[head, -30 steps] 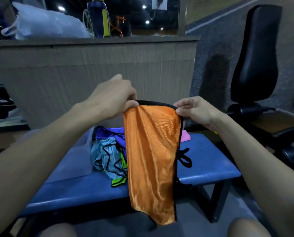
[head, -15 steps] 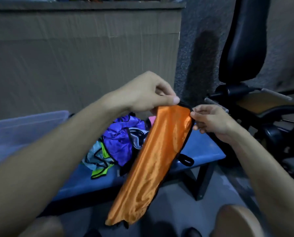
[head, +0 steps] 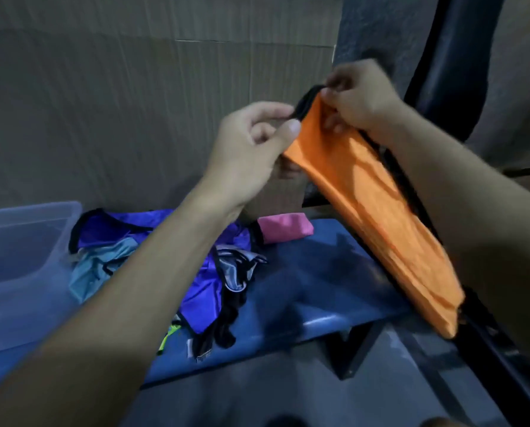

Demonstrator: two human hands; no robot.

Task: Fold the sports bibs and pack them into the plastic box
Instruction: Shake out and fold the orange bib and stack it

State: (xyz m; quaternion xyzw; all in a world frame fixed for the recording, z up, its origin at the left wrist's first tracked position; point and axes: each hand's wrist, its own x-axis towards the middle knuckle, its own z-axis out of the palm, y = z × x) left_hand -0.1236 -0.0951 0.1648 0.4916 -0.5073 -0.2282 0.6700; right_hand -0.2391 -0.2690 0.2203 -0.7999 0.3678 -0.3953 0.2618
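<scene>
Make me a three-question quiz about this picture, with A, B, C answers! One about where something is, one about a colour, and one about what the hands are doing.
1. Where is the plastic box?
A. at the bench's left end
B. on the floor
C. on the black chair

2. What colour is the bib being held up?
A. purple
B. pink
C. orange

3. What are both hands doing?
A. resting flat on the bench
B. pinching the bib's top edge
C. hanging empty

Answers:
1 A: it stands on the blue bench, left of the bib pile.
2 C: the orange bib hangs from the hands.
3 B: the left hand and right hand pinch its black-trimmed top.
</scene>
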